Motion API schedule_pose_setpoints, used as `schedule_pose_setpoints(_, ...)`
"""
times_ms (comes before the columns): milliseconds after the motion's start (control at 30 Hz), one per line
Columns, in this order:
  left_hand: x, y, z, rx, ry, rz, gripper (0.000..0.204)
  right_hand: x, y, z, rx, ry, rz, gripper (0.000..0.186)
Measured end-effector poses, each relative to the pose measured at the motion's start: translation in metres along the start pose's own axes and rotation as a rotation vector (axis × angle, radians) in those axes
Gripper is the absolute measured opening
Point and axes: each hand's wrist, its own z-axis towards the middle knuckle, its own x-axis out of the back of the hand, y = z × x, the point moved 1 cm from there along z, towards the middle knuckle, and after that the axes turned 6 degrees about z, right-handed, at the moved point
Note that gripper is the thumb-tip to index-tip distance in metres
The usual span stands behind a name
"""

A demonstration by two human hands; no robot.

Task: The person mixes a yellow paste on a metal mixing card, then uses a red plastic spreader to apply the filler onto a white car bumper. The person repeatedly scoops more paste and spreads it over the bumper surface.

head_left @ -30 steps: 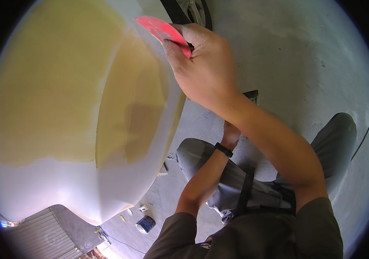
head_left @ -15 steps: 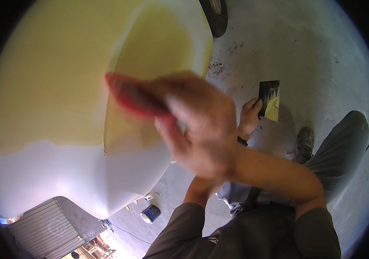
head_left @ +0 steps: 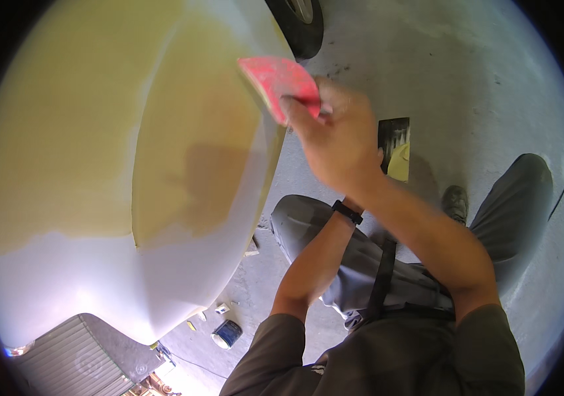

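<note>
My right hand [head_left: 342, 135] pinches a red putty spreader [head_left: 285, 80] between thumb and fingers, with yellowish filler along its edge. The spreader stands over the right edge of a white car body panel [head_left: 90, 284]; whether it touches is hard to tell. A broad coat of yellow filler [head_left: 64, 145] covers much of the panel, on both sides of a curved crease. Mostly hidden behind my right forearm, my left hand [head_left: 381, 156] holds a dark flat putty board [head_left: 394, 132] bearing a lump of yellow putty [head_left: 398, 162].
A car tyre [head_left: 305, 33] shows at the top. On the concrete floor stands an open dark can [head_left: 227, 334] with small scraps beside it. A ribbed grey shutter [head_left: 70, 356] is at lower left. My bent knee [head_left: 301, 214] is close to the panel.
My right hand has moved up and to the right, and the red spreader now shows its broad face. The board has shifted slightly left in view, and the left hand is now mostly covered.
</note>
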Motion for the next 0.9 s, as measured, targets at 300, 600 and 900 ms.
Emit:
schedule_pose_setpoints(300, 0.005, -0.014, -0.002, -0.312, -0.081, -0.028, 0.039, -0.007, 0.005, 0.039, 0.085, 0.103, 0.100, 0.024)
schedule_pose_setpoints(600, 0.014, -0.009, 0.008, -0.202, -0.003, 0.403, 0.037, -0.023, -0.001, -0.002, 0.282, -0.004, 0.133, 0.021)
schedule_pose_setpoints(900, -0.001, 0.015, -0.001, -0.095, -0.083, 0.101, 0.029, -0.045, -0.017, -0.100, 0.372, -0.141, 0.180, 0.050)
